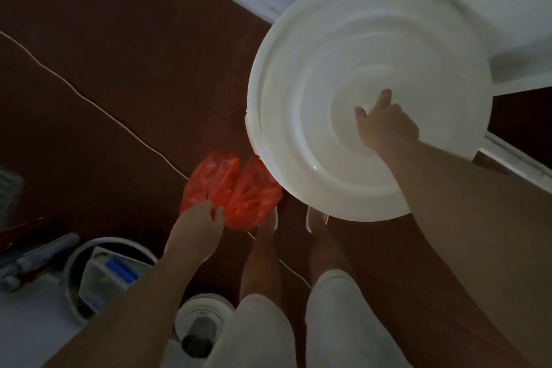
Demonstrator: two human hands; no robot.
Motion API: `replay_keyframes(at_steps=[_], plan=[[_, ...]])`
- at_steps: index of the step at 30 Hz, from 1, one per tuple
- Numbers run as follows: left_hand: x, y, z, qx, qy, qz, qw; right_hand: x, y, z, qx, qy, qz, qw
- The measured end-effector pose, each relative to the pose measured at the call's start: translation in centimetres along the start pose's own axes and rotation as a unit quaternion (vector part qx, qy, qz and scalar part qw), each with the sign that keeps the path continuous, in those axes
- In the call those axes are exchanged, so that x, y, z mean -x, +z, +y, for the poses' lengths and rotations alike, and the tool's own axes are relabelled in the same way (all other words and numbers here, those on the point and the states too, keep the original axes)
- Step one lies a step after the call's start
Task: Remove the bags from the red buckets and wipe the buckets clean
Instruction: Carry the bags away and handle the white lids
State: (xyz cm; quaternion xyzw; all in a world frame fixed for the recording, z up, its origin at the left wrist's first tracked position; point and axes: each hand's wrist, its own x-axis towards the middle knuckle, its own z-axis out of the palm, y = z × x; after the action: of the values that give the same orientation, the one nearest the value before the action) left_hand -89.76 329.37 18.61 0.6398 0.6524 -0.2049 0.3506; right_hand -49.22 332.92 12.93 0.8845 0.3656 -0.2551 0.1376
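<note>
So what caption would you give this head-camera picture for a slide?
Left hand grips a crumpled red bag while the right hand wipes inside a white bucket.

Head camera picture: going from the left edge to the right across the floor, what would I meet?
Grey bin holding a blue-and-white packet → left hand gripping the red bag → white bucket with the right hand reaching inside.
</note>
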Motion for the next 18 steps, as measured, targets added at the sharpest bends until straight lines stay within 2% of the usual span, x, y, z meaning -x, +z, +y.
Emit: replay_keyframes(at_steps=[4, 11, 14, 18], plan=[[-2.8, 0.7, -0.8, -0.008, 0.025, -0.003, 1.0, -1.8, 2.9, 0.2, 0.026, 0.004, 0.063, 0.998], [-5.4, 1.5, -0.5, -0.02, 0.031, -0.01, 0.999, -2.7, 4.4, 2.4, 0.087, -0.146, 0.175, 0.97], [-5.8, 1.0, -0.8, -0.025, 0.031, -0.007, 0.999, -2.8, 3.9, 3.0, 0.081, -0.185, 0.187, 0.961], [-5.7, -0.5, -1.3, -0.031, 0.022, -0.003, 0.999, -1.8, 2.9, 3.3, 0.08, -0.195, 0.186, 0.96]])
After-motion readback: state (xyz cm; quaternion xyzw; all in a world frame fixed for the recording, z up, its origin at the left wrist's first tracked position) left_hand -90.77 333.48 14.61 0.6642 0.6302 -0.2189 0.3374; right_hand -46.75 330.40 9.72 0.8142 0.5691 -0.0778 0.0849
